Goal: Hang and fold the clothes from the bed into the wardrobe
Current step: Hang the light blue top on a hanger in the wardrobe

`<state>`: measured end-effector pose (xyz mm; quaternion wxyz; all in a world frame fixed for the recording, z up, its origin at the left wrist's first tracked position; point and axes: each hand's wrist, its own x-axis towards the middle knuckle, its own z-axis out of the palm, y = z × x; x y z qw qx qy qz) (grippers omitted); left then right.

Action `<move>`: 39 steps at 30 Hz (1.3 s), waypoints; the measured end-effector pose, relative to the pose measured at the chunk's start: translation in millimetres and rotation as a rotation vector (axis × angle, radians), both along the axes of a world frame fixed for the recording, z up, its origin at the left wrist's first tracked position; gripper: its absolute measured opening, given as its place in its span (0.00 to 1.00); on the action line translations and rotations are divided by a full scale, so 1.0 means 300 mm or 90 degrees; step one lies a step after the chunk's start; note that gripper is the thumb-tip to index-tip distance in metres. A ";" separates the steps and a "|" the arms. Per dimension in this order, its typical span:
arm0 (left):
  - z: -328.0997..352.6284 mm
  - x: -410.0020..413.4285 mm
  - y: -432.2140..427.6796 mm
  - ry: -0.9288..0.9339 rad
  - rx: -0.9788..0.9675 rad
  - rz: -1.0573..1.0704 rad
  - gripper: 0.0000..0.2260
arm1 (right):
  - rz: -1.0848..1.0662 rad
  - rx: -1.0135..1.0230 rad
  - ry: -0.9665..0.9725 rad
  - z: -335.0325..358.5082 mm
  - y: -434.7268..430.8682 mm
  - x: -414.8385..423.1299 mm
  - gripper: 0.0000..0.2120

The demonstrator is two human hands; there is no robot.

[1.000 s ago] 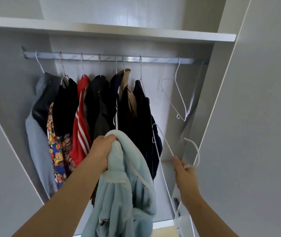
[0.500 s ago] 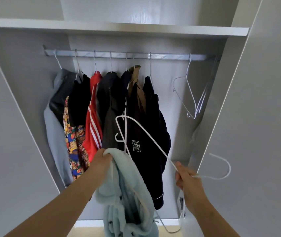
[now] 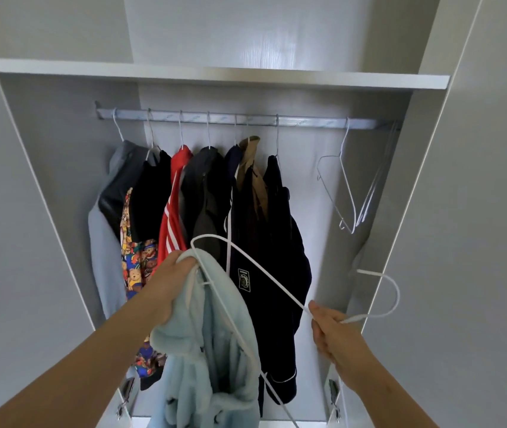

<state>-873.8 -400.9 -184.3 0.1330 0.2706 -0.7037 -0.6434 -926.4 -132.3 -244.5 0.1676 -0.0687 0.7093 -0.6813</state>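
step: hangering | left hand (image 3: 168,288) bunches fluffy pale-blue fleece garment (image 3: 212,350) before wardrobe rail (image 3: 246,120) | right hand (image 3: 330,330) grips thin white wire hanger (image 3: 264,270) at neck | next: thread its shoulder into my garment's collar

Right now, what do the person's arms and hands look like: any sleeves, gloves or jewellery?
No gloves: the left hand and the right hand are bare, with no ring, watch or bracelet visible. Both forearms are uncovered to the frame's bottom edge; no sleeve shows.
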 end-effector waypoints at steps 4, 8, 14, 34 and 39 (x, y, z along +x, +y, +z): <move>0.024 -0.027 -0.013 0.056 -0.096 0.013 0.05 | 0.030 0.025 0.031 0.034 0.002 -0.008 0.28; 0.032 -0.037 -0.051 0.070 -0.266 0.007 0.06 | 0.016 0.033 0.023 0.074 0.014 -0.019 0.27; 0.058 -0.039 -0.085 0.101 -0.505 0.003 0.02 | 0.002 0.122 0.068 0.107 -0.017 -0.011 0.29; 0.070 0.001 0.215 0.181 -0.261 -0.355 0.06 | -0.038 -0.059 -0.057 0.162 -0.219 0.071 0.19; 0.048 -0.029 0.153 0.303 -0.907 -0.321 0.12 | -0.040 -0.031 0.071 0.190 -0.206 0.041 0.16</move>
